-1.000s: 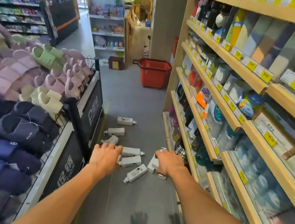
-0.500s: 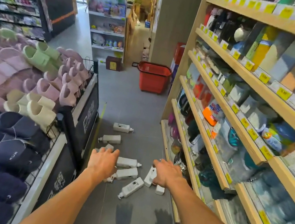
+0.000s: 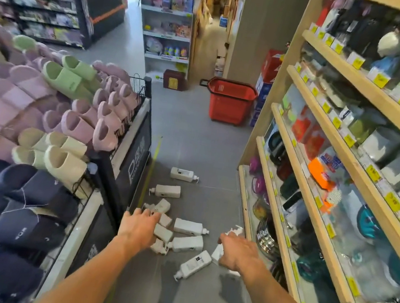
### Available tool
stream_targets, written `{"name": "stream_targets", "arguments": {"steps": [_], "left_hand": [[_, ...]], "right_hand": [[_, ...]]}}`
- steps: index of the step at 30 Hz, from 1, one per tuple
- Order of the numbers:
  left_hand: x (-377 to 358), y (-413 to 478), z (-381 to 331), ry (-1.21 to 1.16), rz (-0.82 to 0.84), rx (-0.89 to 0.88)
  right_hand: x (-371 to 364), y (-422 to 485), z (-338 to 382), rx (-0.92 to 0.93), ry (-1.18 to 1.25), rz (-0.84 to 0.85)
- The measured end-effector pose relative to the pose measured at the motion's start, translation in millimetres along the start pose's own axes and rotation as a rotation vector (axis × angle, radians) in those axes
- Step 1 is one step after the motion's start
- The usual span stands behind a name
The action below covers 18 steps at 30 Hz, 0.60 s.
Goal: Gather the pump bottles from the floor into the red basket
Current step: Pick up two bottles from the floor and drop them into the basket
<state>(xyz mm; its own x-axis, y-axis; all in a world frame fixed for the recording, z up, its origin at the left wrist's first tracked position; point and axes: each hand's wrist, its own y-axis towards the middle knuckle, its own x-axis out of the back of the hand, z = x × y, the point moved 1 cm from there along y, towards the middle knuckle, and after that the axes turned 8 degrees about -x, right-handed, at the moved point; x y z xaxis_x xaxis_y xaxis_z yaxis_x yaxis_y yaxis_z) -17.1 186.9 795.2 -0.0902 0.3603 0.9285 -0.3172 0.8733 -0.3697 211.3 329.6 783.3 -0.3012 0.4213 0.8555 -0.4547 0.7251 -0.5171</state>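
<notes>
Left hand [image 3: 139, 226] out flat, fingers spread over the bottles [image 3: 186, 243] strewn on the floor [image 3: 194, 145]. Basket [image 3: 228, 108] stands well up the aisle, beside the shelves [image 3: 335, 137]. Right hand [image 3: 238, 254] covers another bottle [image 3: 216, 253]; gripping or not, can't tell.

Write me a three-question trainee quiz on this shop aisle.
1. True or false: the red basket stands farther down the aisle than the pump bottles.
2. Displayed beside the left hand are: A slippers, B towels, C books.
3. Fill in: the pump bottles are ___ in colour.
Key: 1 true; 2 A; 3 white.
</notes>
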Motion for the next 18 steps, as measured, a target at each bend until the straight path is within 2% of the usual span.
{"name": "stream_targets", "arguments": {"steps": [6, 13, 18], "left_hand": [[2, 37, 17, -0.024, 0.014, 0.035], [-46, 64, 40, -0.081, 0.174, 0.07], [-50, 107, 73, -0.104, 0.226, 0.036]], "right_hand": [[14, 58, 12, 0.064, 0.016, 0.033], [12, 113, 40, 0.121, 0.024, 0.08], [12, 161, 62, 0.068, 0.042, 0.188]]}}
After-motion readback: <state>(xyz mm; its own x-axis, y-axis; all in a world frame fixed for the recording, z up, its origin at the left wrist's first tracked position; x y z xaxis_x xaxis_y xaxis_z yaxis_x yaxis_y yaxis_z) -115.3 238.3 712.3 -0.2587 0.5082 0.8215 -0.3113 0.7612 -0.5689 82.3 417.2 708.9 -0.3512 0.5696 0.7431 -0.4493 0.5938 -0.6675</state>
